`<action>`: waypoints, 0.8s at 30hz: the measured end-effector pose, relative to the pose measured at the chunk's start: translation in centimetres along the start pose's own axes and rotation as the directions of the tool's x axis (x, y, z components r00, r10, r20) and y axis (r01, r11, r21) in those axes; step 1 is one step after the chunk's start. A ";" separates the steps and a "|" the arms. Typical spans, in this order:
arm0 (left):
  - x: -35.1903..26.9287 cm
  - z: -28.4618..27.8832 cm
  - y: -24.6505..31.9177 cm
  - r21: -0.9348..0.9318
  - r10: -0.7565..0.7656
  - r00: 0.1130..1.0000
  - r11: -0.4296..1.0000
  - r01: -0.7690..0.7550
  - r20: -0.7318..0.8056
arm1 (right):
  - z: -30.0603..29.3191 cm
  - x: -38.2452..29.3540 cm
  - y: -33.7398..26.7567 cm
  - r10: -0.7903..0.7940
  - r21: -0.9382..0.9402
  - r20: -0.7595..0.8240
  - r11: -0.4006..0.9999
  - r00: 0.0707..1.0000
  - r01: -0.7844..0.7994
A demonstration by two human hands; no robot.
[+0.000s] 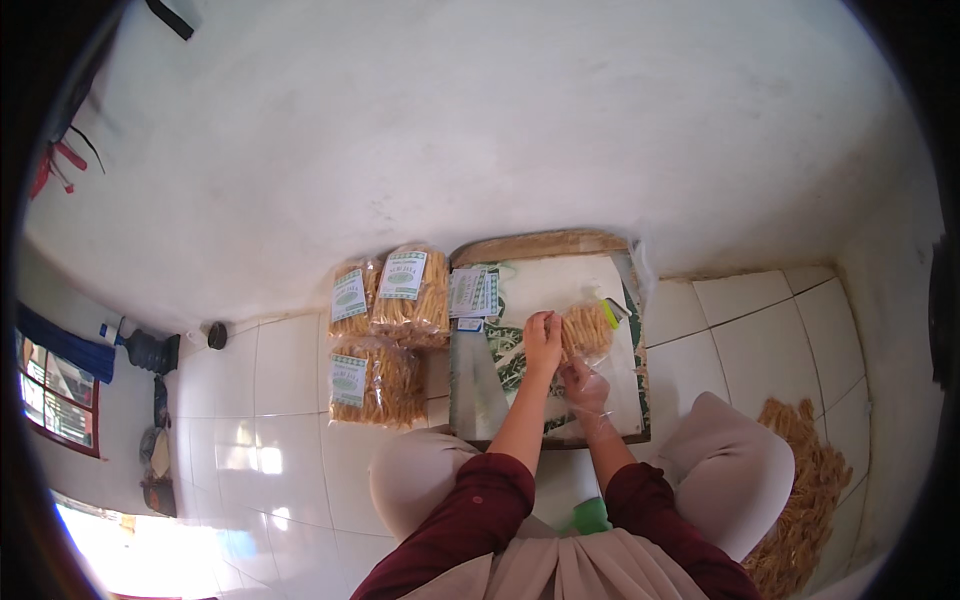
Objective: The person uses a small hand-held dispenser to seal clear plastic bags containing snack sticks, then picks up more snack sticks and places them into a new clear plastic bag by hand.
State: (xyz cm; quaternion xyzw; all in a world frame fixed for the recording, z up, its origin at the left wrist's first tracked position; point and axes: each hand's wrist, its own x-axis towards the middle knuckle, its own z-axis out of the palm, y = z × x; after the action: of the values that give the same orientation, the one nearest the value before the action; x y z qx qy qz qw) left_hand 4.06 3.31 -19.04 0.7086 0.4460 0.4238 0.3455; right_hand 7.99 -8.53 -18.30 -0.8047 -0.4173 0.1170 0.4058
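Observation:
A clear plastic bag of tan snack sticks (587, 332) lies on the low board-topped stand (551, 281) before me. My left hand (543, 341) grips its left edge, fingers bent. At the near end, my right hand (587, 386) pinches the bag's film, and loose clear plastic hangs by the wrist. Just beyond the bag's right side is a lime-green and grey tool (613, 313), perhaps a stapler, partly hidden. Printed labels (474, 292) lie overlapping at the stand's left edge, with a small blue-and-white box (470, 325) below them.
Several filled, labelled bags (379, 375) stand left of the stand on the tiled floor (289, 367). A pile of loose sticks (802, 502) lies at right, beyond my knee. A green object (591, 516) sits between my legs. The white wall (480, 135) rises behind the stand.

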 end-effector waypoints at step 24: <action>-0.8 -2.4 5.4 0.513 -0.465 0.885 0.752 0.414 -0.033 | -1.7 -1.2 2.4 -0.332 -0.052 -0.402 0.939 0.854 0.341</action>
State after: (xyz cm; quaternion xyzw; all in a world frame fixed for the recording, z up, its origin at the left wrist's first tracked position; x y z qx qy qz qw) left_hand 3.50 0.93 -13.63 0.6684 0.6780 0.1635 0.2585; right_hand 9.54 -11.17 -19.19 -0.7215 -0.4572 -0.1201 0.5060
